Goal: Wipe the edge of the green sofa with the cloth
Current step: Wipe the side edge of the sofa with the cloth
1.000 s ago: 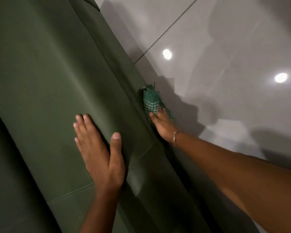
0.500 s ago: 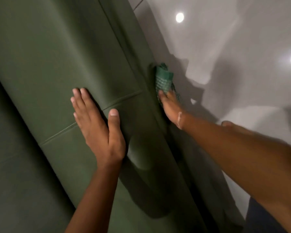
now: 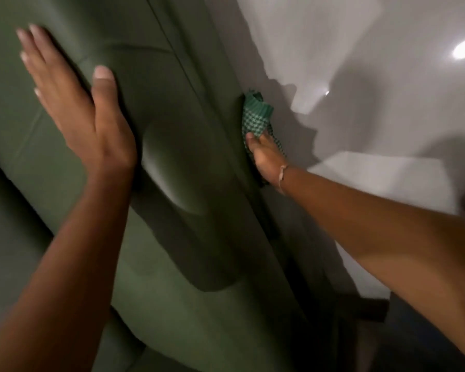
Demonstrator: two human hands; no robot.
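While the wipe is under way: a person leans over a green sofa (image 3: 172, 130), one hand bracing, the other working its outer side above a glossy tiled floor (image 3: 373, 63).
Left hand (image 3: 91, 111): spread flat, fingers together and extended, palm pressed on the sofa's rounded top; it holds nothing.
Right hand (image 3: 265, 154): fingers curled down over a green checked cloth (image 3: 255, 116), pinning it against the sofa's edge; a thin band sits at the wrist.
Cloth: bunched, touching the upholstery along the seam line (image 3: 199, 84), its free end poking up past the fingers.
View: motion blur softens the frame, so how much of the cloth lies under the palm is hard to tell.
Step in hand, as judged: a stroke along the edge. It would go best with steady pressure into the fabric, the cloth kept flat under the fingers and not trailing, the path following the seam, and the left hand staying planted for balance.
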